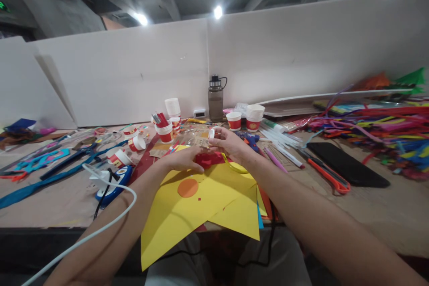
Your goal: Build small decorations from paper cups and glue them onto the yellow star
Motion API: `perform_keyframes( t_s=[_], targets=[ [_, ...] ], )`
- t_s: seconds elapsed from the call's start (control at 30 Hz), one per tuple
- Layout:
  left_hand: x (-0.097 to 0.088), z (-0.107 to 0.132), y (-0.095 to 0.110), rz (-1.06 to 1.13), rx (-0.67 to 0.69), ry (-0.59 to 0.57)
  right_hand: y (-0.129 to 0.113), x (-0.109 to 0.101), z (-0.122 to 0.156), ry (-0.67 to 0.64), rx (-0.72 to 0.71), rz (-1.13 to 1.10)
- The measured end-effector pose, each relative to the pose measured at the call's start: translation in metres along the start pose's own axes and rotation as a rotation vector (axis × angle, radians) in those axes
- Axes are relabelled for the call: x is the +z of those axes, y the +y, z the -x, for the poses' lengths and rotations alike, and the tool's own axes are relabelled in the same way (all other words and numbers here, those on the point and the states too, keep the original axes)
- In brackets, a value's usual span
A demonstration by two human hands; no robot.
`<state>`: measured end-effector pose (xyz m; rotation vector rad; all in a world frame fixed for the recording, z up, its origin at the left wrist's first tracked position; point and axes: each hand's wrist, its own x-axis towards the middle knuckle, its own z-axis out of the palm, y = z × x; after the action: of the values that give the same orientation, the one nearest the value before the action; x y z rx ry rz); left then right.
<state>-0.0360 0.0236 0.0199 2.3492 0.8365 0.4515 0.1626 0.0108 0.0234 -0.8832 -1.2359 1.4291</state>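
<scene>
Above the sheets of yellow paper [214, 201], my right hand [226, 142] pinches a small white piece [211, 134] whose kind I cannot make out. My left hand [183, 159] is beside it, thumb and fingers apart, with no visible hold on anything. Between the hands lies a red piece [209, 159], partly hidden. An orange paper disc [188, 188] and a tiny red square [199, 199] rest on the yellow paper. A curved yellow strip [236, 167] shows under my right wrist.
Paper cups [164, 134] and a bottle [216, 98] stand at the back. On the left are a blue-and-white power strip [115, 185] and a white cable [117, 219]. A utility knife [328, 174], a black phone [346, 164] and pipe cleaners [375, 125] lie right.
</scene>
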Motion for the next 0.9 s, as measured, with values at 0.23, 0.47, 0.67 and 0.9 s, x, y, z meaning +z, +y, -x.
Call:
perform_keyframes(
  t_s=[0.23,0.47,0.67,0.9],
  targets=[
    [0.004,-0.005,-0.005,0.016,0.046,0.008,0.001,0.001,0.000,-0.022,0.034,0.000],
    [0.000,-0.006,-0.011,-0.007,0.058,-0.014,0.005,-0.002,-0.003,-0.033,-0.113,0.113],
    [-0.010,-0.001,-0.009,0.027,-0.018,0.141,0.001,-0.001,-0.002,-0.018,-0.262,0.271],
    [-0.012,0.002,-0.008,0.257,-0.083,0.241,-0.003,0.002,0.000,0.049,-0.320,0.326]
  ],
)
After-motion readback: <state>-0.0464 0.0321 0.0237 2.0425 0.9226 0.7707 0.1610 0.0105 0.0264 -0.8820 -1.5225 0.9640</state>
